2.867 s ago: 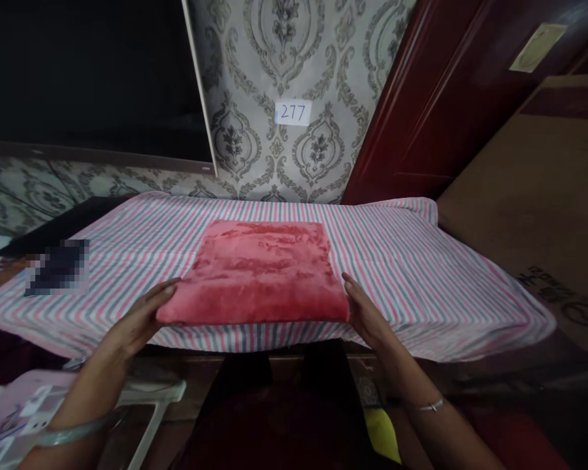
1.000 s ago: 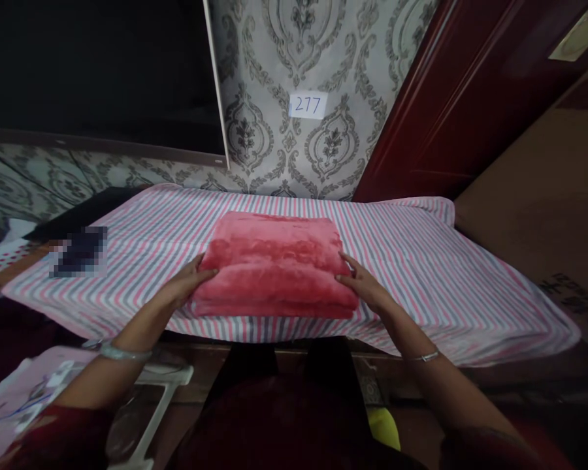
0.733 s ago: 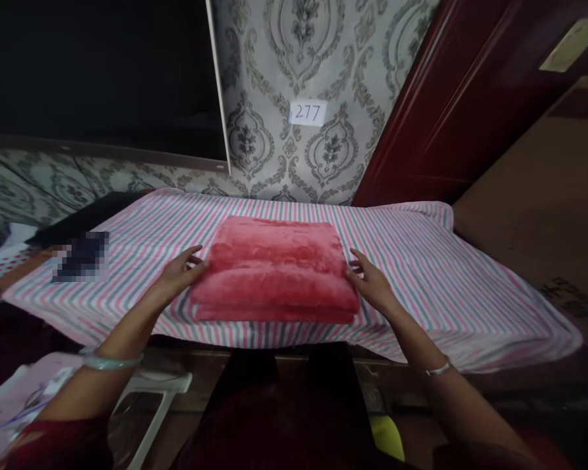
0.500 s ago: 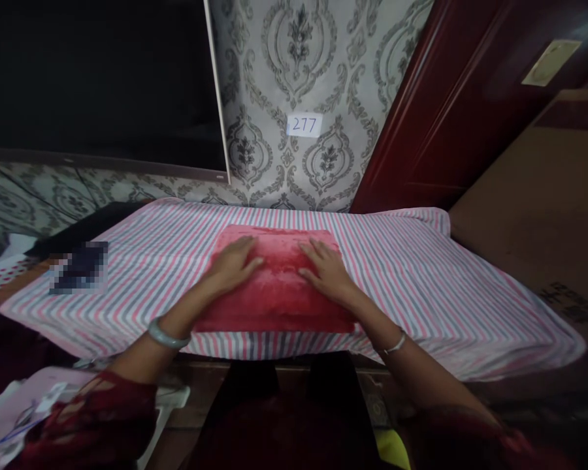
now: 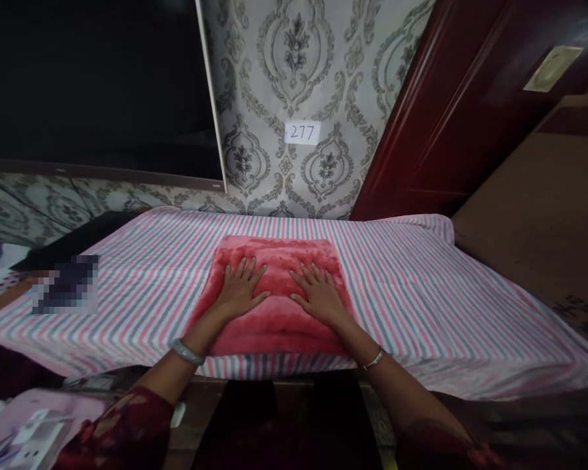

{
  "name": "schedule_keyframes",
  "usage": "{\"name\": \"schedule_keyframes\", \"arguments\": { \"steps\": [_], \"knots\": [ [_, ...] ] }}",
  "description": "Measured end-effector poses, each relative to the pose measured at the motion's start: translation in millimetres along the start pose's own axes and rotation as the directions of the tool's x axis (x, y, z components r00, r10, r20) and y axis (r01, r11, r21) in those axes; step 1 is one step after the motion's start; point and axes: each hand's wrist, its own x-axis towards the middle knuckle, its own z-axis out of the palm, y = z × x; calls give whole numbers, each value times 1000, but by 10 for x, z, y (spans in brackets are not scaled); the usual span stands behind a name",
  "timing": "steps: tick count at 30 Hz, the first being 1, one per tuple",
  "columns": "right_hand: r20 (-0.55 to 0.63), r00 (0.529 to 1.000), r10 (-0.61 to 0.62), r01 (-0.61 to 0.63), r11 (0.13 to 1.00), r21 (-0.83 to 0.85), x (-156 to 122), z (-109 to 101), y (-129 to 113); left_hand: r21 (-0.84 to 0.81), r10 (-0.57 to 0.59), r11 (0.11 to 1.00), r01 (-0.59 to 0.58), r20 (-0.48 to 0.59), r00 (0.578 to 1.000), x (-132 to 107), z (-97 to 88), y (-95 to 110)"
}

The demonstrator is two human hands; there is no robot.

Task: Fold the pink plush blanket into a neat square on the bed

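A plush red-pink cloth (image 5: 279, 326), which looks like a folded blanket or a cushion cover, lies flat near the table's front edge. On its left half rests my left hand (image 5: 240, 287), palm down with the fingers spread. My right hand (image 5: 318, 294) presses on the right half in the same way, fingers fanned out. Neither hand grips the fabric. The pile is darker and lighter in patches, and a ridge runs across it below the hands. Under it spreads a striped tablecloth (image 5: 396, 287) in pink, grey and white.
A television (image 5: 93, 91) stands at the back left. At the right is a cardboard box (image 5: 534, 196) beside a dark red door (image 5: 431, 130). A blurred-out dark item (image 5: 68, 284) lies at the table's left end. A pink stool or tray (image 5: 63, 405) holding small things sits lower left.
Both hands have slid toward me over the red cloth, and their fingers are spread wider. The cloth's pile looks different, with new folds showing. The view has tilted slightly.
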Motion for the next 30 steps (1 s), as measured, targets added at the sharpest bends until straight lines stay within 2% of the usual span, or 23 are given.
{"name": "schedule_keyframes", "arguments": {
  "steps": [5,8,10,13,17,19,22,25,30],
  "knots": [
    [1,1000,12,-12,1000,26,7,-87,-22,-40,-36,998,39,63,997,35,-149,45],
    [46,999,-18,14,997,81,-97,-223,-2,-135,-7,991,16,68,998,-59,-312,76],
    [52,993,-102,94,986,139,-262,-298,24,-232,87,969,-84,3,996,-228,-415,98],
    [25,967,-255,245,949,197,-585,-330,68,-287,257,920,-266,-70,964,-575,-483,108],
    [-10,955,-296,292,937,193,-817,-287,128,-248,326,913,-324,-35,945,-866,-398,41],
    [-39,955,-294,295,931,213,-798,-297,164,-246,313,917,-314,-44,949,-870,-353,0],
    [-152,953,-262,292,926,239,-737,-354,221,-249,270,924,-290,-111,956,-812,-338,-21],
    [-229,947,-224,270,944,192,-778,-346,256,-240,288,916,-322,-165,943,-824,-306,-1],
    [-88,955,-284,294,947,133,-967,-221,262,-232,343,904,-359,-109,933,-967,-229,33]
  ]
}}
